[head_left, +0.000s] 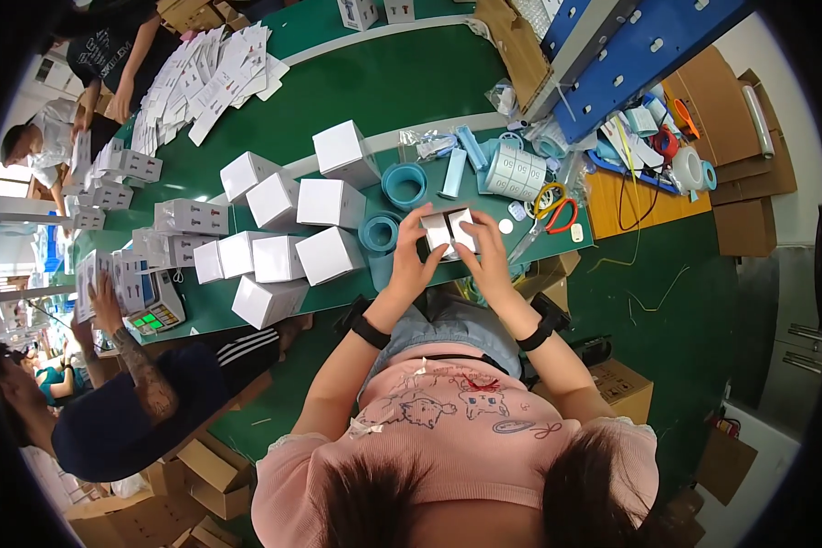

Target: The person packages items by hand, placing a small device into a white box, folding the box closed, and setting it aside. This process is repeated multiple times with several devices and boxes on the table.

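- The small white box [449, 231] is held by both hands above the near edge of the green table [356, 100], in front of the person in the pink shirt. I think it is in the middle of being folded or closed: its top flaps look partly open, with a dark gap between two white panels.
- The left hand [417, 258] grips the left side of this box, fingers curled around it and the thumb pressed on the near face. The right hand [490, 258] holds the right side in the same way, fingers closed on the wall and fingertips on the upper flap.
- The box is nearly a cube, so a long axis is difficult to name. Its open side seems to point up and a little away from the person; more exact I cannot tell.
- Just to the left, on the table, stands a group of closed white boxes [288, 228], about ten of them. I judge these are the finished ones, so a good part of the work is done and the box in the hands is the present piece.
- A little farther lie the blue tape rolls [404, 184], a roll of labels [514, 171] and scissors with red and yellow handles [554, 208].
- At the far left, the flat white cartons [205, 78] lie fanned out in a long row. They appear not yet folded, so much work is left.
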Action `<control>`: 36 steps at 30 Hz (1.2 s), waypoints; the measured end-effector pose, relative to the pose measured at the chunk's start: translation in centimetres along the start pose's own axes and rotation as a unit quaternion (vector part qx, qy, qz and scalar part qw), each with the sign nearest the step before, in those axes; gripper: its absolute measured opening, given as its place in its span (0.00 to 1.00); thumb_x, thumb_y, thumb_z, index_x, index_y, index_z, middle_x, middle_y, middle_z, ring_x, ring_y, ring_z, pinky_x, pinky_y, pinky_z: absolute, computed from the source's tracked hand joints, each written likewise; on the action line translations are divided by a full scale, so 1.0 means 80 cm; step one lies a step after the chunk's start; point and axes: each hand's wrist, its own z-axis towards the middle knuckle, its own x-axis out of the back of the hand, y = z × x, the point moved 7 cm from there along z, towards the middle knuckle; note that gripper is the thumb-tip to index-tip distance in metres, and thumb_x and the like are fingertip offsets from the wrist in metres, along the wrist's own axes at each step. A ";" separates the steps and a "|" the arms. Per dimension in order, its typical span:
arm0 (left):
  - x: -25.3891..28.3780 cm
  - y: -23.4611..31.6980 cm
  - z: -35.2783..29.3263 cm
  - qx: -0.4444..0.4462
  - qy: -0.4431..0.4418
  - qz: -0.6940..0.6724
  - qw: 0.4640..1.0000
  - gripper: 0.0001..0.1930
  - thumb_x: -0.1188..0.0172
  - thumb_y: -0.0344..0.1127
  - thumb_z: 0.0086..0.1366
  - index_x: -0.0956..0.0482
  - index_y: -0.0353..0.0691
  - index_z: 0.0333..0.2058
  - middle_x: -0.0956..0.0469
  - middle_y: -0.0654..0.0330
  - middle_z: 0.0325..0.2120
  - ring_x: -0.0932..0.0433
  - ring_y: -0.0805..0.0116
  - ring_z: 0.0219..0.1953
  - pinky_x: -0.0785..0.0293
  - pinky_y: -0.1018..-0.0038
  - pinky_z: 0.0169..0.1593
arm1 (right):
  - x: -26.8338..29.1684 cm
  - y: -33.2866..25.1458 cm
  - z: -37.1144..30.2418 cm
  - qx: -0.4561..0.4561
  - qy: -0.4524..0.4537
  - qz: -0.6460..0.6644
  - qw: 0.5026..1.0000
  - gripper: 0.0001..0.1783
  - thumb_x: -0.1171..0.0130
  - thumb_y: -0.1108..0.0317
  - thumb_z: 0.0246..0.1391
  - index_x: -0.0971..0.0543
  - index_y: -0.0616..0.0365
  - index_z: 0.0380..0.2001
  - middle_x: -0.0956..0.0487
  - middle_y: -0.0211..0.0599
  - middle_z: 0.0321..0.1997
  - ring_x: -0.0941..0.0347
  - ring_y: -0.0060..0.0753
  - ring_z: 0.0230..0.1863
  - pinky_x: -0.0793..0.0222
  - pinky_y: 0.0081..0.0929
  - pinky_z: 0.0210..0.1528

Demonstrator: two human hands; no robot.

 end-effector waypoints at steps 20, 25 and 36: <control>-0.009 0.047 -0.002 -0.097 -0.120 0.234 0.960 0.22 0.38 0.27 0.50 0.27 0.38 0.47 0.33 0.51 0.53 0.38 0.48 0.58 0.37 0.56 0.56 | 0.029 -0.035 0.014 0.127 -0.147 0.000 0.981 0.21 0.43 0.78 0.45 0.23 0.57 0.46 0.36 0.45 0.60 0.38 0.44 0.60 0.38 0.34 0.57; -0.013 0.051 -0.002 -0.127 -0.099 0.281 0.946 0.20 0.39 0.24 0.51 0.26 0.36 0.46 0.30 0.52 0.51 0.36 0.47 0.56 0.35 0.56 0.55 | 0.030 -0.032 0.014 0.157 -0.115 0.018 0.981 0.19 0.43 0.78 0.47 0.23 0.54 0.45 0.35 0.42 0.59 0.35 0.42 0.58 0.34 0.31 0.55; -0.025 0.050 -0.014 -0.064 -0.067 0.221 0.971 0.19 0.42 0.22 0.52 0.26 0.34 0.46 0.32 0.51 0.52 0.39 0.41 0.58 0.36 0.56 0.55 | 0.033 -0.021 0.007 0.152 -0.112 0.048 0.981 0.19 0.45 0.80 0.47 0.22 0.55 0.44 0.35 0.43 0.59 0.37 0.45 0.59 0.35 0.33 0.56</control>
